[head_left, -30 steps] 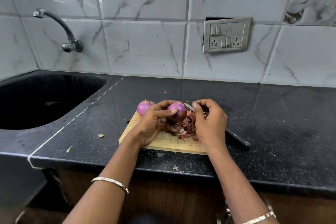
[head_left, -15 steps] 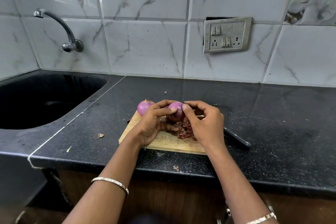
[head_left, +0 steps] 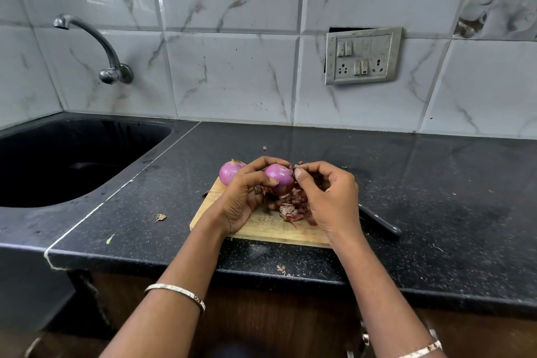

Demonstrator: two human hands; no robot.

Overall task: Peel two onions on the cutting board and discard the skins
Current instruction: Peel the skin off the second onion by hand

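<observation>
On my feed the left hand (head_left: 244, 197) keeps its grip curled around the onion (head_left: 279, 180), raised just above the middle of the cutting board (head_left: 261, 227). The right hand (head_left: 334, 203) has closed in since a second ago: its grip pinches at the onion's upper right edge, thumb pressed to the flesh. More bare pink surface faces me than before. The pile of skins (head_left: 293, 206) lies on the board under the onion. The other onion (head_left: 231, 173) has not moved from the board's far left corner. A knife handle (head_left: 380, 224) lies on the desk (head_left: 436, 183) just right of the board.
</observation>
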